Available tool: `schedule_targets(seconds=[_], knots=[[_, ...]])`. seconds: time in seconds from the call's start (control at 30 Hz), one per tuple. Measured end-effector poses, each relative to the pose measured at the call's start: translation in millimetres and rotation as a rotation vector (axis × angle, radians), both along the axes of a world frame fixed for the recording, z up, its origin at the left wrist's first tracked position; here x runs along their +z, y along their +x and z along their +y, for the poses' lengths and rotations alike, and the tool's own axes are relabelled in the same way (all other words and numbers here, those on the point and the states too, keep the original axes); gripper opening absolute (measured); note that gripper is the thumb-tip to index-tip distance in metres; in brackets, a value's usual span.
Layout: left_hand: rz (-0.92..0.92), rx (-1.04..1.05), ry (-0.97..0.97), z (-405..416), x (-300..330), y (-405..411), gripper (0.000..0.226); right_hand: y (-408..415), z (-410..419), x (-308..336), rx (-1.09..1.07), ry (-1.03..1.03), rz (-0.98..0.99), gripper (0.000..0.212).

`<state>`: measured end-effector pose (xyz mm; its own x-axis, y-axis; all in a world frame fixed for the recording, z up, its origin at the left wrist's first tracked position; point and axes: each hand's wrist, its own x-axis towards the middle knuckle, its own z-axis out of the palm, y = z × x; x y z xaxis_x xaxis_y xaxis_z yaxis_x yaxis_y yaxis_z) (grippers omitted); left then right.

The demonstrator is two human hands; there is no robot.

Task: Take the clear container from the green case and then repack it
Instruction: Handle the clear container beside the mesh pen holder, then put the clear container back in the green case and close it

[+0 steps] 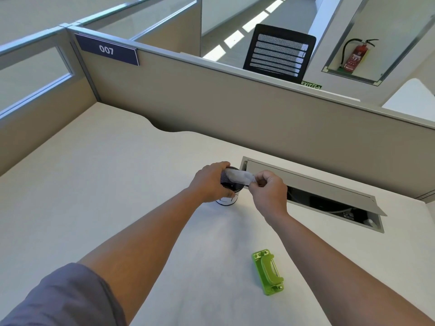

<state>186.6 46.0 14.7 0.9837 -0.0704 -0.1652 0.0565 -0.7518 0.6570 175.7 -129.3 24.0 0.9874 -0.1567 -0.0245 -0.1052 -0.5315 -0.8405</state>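
The clear container (239,176), a short translucent tube, is held level above the desk between both hands. My right hand (268,194) pinches its right end. My left hand (211,182) wraps around a black-topped, white-based cylinder (227,201) standing on the desk, and its thumb rests by the tube's left end. The tube lies across the cylinder's dark mesh top. The green case (268,271) lies flat on the desk nearer to me, to the right of my arms, with nothing touching it.
An open cable hatch (313,184) with its lid tilted up sits in the white desk (117,184) just behind my right hand. Beige partition walls (211,102) close the desk at the back and left.
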Motion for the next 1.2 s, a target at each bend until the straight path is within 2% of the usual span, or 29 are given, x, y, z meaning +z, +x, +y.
schedule_targets(seconds=[0.07,0.13,0.3,0.43,0.5,0.57,0.67,0.77,1.0,1.2], knots=[[0.004,0.009,0.001,0.2,-1.2,0.0,0.099,-3.1,0.1,1.1,0.058,-0.068,-0.024,0.009],[0.003,0.016,0.007,-0.5,-2.3,-0.1,0.102,-4.0,-0.2,0.3,0.019,-0.031,0.013,0.009],[-0.016,0.025,0.021,-3.6,-6.0,-1.6,0.095,-4.0,-3.9,-5.2,-0.171,0.273,0.165,0.011],[-0.002,0.030,-0.050,-0.2,-12.3,-8.6,0.108,-13.3,-10.3,-2.0,-0.235,0.526,0.279,0.011],[-0.052,0.029,-0.122,1.7,-12.3,-16.3,0.108,-20.3,-12.6,0.2,-0.259,0.654,0.323,0.014],[-0.120,0.078,-0.266,-1.7,-10.5,-28.4,0.100,-28.1,-15.4,1.4,-0.276,0.762,0.357,0.019],[-0.197,0.230,-0.477,-16.1,-9.7,-50.7,0.069,-41.4,-16.5,1.8,-0.286,0.864,0.402,0.026],[-0.119,0.395,-0.671,-36.3,-8.0,-74.1,0.052,-58.3,-16.0,2.0,-0.282,0.938,0.437,0.033],[0.230,0.620,-1.113,-68.4,-11.5,-112.7,0.042,-104.6,-17.8,-2.0,-0.189,0.857,0.503,0.034],[0.317,0.699,-1.071,-69.1,-16.8,-134.4,0.023,-132.9,-32.2,-4.6,-0.117,0.595,0.509,0.033]])
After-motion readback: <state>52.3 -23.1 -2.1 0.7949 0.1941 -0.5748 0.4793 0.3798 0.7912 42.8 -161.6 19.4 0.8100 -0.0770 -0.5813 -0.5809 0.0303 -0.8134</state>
